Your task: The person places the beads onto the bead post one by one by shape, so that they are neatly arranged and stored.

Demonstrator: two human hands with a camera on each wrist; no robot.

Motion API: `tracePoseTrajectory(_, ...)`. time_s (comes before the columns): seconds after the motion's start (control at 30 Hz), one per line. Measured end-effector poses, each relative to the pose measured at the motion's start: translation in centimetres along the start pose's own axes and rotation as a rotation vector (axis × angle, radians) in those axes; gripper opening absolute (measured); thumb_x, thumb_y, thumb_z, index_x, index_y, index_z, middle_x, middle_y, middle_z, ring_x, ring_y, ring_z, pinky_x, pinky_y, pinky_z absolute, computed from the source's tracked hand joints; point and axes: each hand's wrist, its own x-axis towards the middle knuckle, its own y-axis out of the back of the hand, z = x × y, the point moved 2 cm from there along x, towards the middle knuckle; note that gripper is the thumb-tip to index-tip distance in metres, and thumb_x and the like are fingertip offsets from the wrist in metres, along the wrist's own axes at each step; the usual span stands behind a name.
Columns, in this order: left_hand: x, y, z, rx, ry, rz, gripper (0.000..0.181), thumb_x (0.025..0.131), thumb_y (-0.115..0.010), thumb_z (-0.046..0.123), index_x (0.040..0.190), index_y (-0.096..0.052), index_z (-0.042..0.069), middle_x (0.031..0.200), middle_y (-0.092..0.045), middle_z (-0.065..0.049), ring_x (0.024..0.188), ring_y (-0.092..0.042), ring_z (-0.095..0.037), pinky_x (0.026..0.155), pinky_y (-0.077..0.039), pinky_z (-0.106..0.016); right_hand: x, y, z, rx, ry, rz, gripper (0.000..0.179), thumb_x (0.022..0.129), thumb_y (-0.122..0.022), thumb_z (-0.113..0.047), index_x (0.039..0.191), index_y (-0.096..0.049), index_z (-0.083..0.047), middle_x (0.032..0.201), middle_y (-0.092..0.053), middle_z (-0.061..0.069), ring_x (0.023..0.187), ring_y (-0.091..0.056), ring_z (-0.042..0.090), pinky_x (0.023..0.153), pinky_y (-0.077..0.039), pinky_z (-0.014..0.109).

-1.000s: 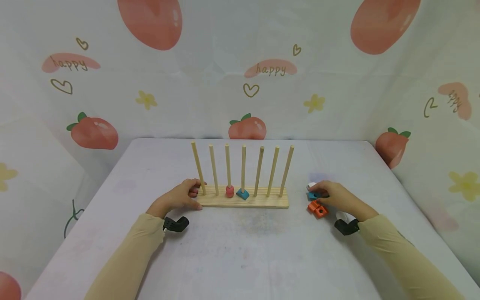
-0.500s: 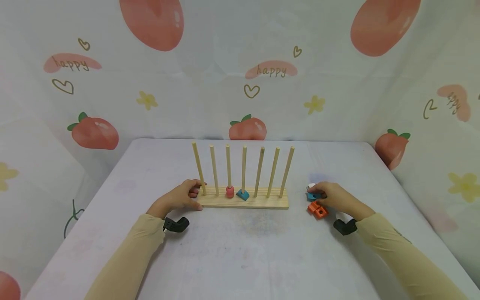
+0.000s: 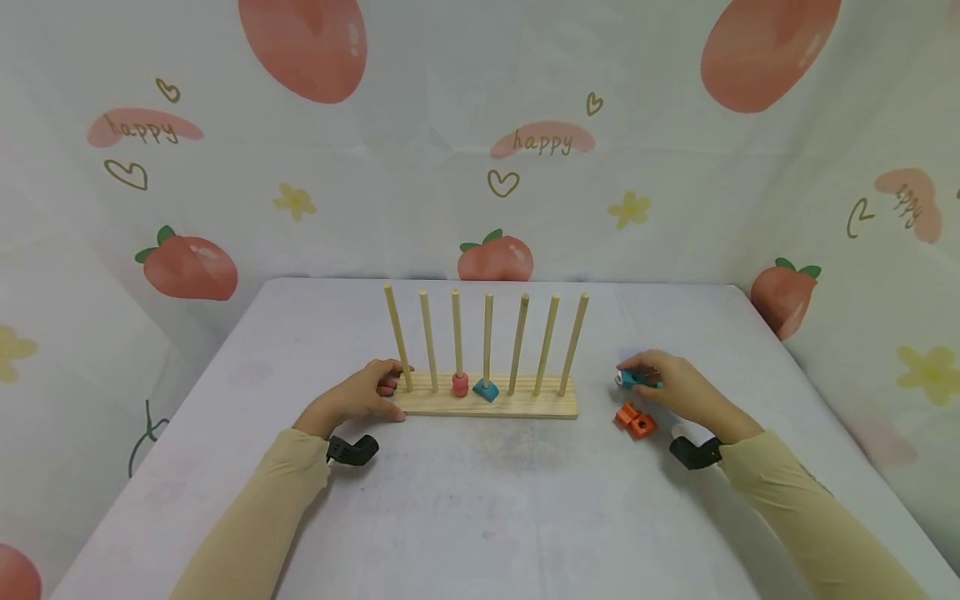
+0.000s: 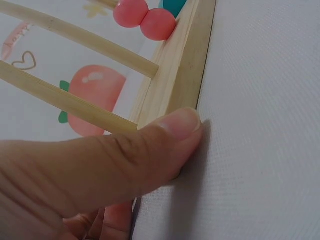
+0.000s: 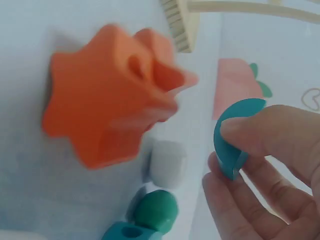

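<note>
My left hand (image 3: 356, 393) grips the left end of a wooden peg board (image 3: 525, 405), its thumb (image 4: 165, 130) on the front edge and fingers behind. Several upright pegs stand in the board. A pink double-ball bead (image 3: 460, 385) sits at the bottom of one peg, and a teal bead (image 3: 486, 390) on the peg to its right. Just above the table right of the board, my right hand (image 3: 678, 387) pinches another teal bead (image 5: 232, 160), curved in outline, between thumb and fingers. Two orange star-shaped beads (image 5: 100, 100) lie together below that hand.
Near the orange beads, the right wrist view shows a white bead (image 5: 168, 164), a green bead (image 5: 157, 211) and a teal bead with a hole (image 5: 127, 232). A patterned cloth (image 3: 420, 192) hangs behind the table (image 3: 480, 500).
My right hand has lifted the teal bead slightly and moved away from the orange beads. The left hand and the board have stayed where they were.
</note>
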Motion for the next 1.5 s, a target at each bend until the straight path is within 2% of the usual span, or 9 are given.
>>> tracePoseTrajectory(0.17, 0.0, 0.0, 0.0, -0.002, 0.007, 0.001, 0.079, 0.070, -0.085, 0.005, 0.137, -0.044, -0.003, 0.127, -0.040, -0.022, 0.110, -0.042, -0.030, 0.096, -0.039, -0.039, -0.1, 0.1, -0.3, 0.076, 0.013, 0.054, 0.028, 0.086, -0.066, 0.002, 0.113, -0.062, 0.001, 0.109, -0.066, 0.015, 0.106, -0.061, 0.036, 0.090, -0.051, 0.051)
tracePoseTrajectory(0.37, 0.1, 0.0, 0.1, 0.005, 0.012, 0.007, 0.078, 0.071, -0.084, 0.006, 0.138, -0.044, -0.002, 0.126, -0.041, -0.020, 0.109, -0.042, -0.029, 0.096, -0.038, -0.040, -0.2, 0.1, -0.9, 0.091, 0.055, 0.133, 0.027, 0.085, -0.069, 0.001, 0.111, -0.061, -0.001, 0.105, -0.066, 0.013, 0.102, -0.062, 0.034, 0.087, -0.051, 0.050)
tracePoseTrajectory(0.57, 0.0, 0.2, 0.0, 0.001, 0.021, 0.008, 0.079, 0.071, -0.084, 0.006, 0.138, -0.044, -0.002, 0.127, -0.042, -0.020, 0.111, -0.043, -0.029, 0.098, -0.038, -0.042, -0.2, 0.1, -1.2, 0.131, 0.058, 0.145, 0.036, 0.087, -0.067, 0.002, 0.122, -0.057, 0.002, 0.114, -0.063, 0.017, 0.103, -0.062, 0.034, 0.087, -0.052, 0.047)
tracePoseTrajectory(0.77, 0.2, 0.0, -0.1, 0.004, 0.018, 0.007, 0.079, 0.070, -0.085, 0.006, 0.138, -0.045, -0.002, 0.128, -0.040, -0.021, 0.111, -0.043, -0.030, 0.098, -0.039, -0.041, -0.3, 0.2, -1.5, 0.119, 0.059, 0.179, 0.033, 0.086, -0.069, 0.002, 0.118, -0.061, -0.002, 0.113, -0.064, 0.016, 0.101, -0.062, 0.034, 0.088, -0.051, 0.050)
tracePoseTrajectory(0.9, 0.2, 0.0, -0.1, -0.001, 0.006, 0.006, 0.078, 0.071, -0.084, 0.006, 0.138, -0.044, -0.003, 0.129, -0.039, -0.023, 0.111, -0.043, -0.030, 0.098, -0.039, -0.043, -0.2, 0.2, -1.7, 0.099, 0.073, 0.219, 0.033, 0.083, -0.074, -0.006, 0.114, -0.064, -0.004, 0.105, -0.068, 0.011, 0.093, -0.064, 0.028, 0.082, -0.054, 0.043)
tracePoseTrajectory(1.03, 0.1, 0.0, -0.1, 0.001, 0.003, 0.006, 0.078, 0.071, -0.084, 0.006, 0.138, -0.044, -0.003, 0.129, -0.039, -0.023, 0.110, -0.043, -0.029, 0.098, -0.039, -0.043, 0.0, 0.1, -1.7, 0.126, 0.074, 0.206, 0.036, 0.083, -0.074, -0.006, 0.117, -0.063, -0.002, 0.108, -0.067, 0.012, 0.092, -0.064, 0.025, 0.080, -0.056, 0.036)
tracePoseTrajectory(1.17, 0.1, 0.1, 0.0, -0.002, 0.007, 0.007, 0.078, 0.070, -0.085, 0.006, 0.137, -0.045, -0.003, 0.129, -0.039, -0.022, 0.110, -0.043, -0.029, 0.098, -0.039, -0.043, 0.3, 0.0, -1.9, 0.157, 0.081, 0.178, 0.037, 0.085, -0.070, 0.000, 0.121, -0.061, 0.002, 0.115, -0.062, 0.016, 0.097, -0.062, 0.026, 0.086, -0.053, 0.040)
tracePoseTrajectory(1.33, 0.2, 0.0, -0.1, 0.003, 0.011, 0.005, 0.078, 0.071, -0.084, 0.006, 0.136, -0.044, -0.005, 0.126, -0.041, -0.022, 0.109, -0.043, -0.029, 0.097, -0.039, -0.042, 0.5, 0.3, -2.3, 0.171, 0.091, 0.176, 0.033, 0.085, -0.067, 0.007, 0.118, -0.062, 0.004, 0.112, -0.059, 0.016, 0.100, -0.061, 0.029, 0.088, -0.051, 0.042)
tracePoseTrajectory(1.5, 0.3, 0.0, -0.2, 0.007, 0.020, 0.005, 0.077, 0.071, -0.084, 0.007, 0.136, -0.043, -0.005, 0.124, -0.041, -0.021, 0.108, -0.043, -0.029, 0.096, -0.039, -0.041, 0.6, 0.8, -2.7, 0.185, 0.045, 0.165, 0.032, 0.087, -0.066, 0.005, 0.118, -0.061, 0.002, 0.116, -0.058, 0.019, 0.105, -0.062, 0.036, 0.086, -0.053, 0.040)
